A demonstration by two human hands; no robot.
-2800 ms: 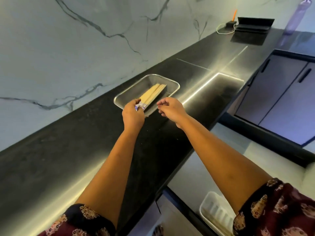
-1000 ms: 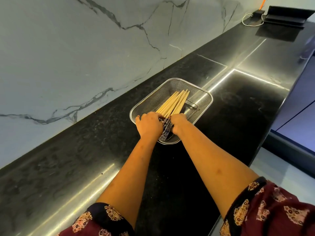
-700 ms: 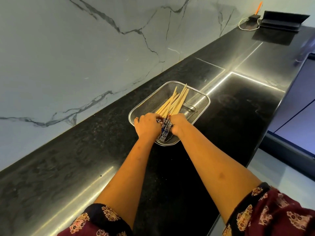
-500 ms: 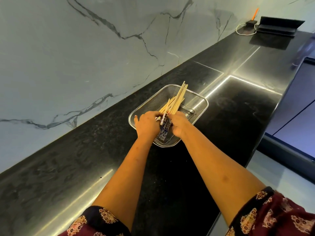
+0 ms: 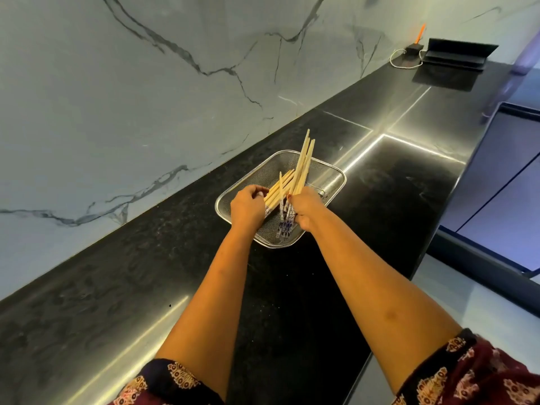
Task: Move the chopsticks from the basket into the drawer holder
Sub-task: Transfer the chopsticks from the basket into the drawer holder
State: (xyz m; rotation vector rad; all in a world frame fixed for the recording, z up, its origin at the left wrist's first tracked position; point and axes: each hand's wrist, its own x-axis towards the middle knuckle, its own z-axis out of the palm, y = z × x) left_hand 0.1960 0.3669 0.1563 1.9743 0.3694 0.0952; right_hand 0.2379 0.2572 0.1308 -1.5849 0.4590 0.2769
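Observation:
A steel mesh basket (image 5: 330, 182) rests on the black countertop (image 5: 394, 185). Pale wooden chopsticks (image 5: 302, 163) with blue-and-white patterned ends are inside it. My right hand (image 5: 305, 207) is shut on a bundle of them, tilted up so the tips stick out above the far rim. My left hand (image 5: 248, 206) is curled over the near ends of the chopsticks still lying low in the basket. Neither the drawer nor its holder is in view.
A marble wall (image 5: 146, 97) runs along the left of the counter. At the far end sit a black folded device (image 5: 455, 55), a white cable (image 5: 404, 64) and an orange pen (image 5: 420, 33). Grey cabinet fronts (image 5: 502, 194) and floor lie to the right.
My right hand has lifted a bundle of chopsticks from lying flat in the basket to pointing up and away. My left hand has stayed on the rest.

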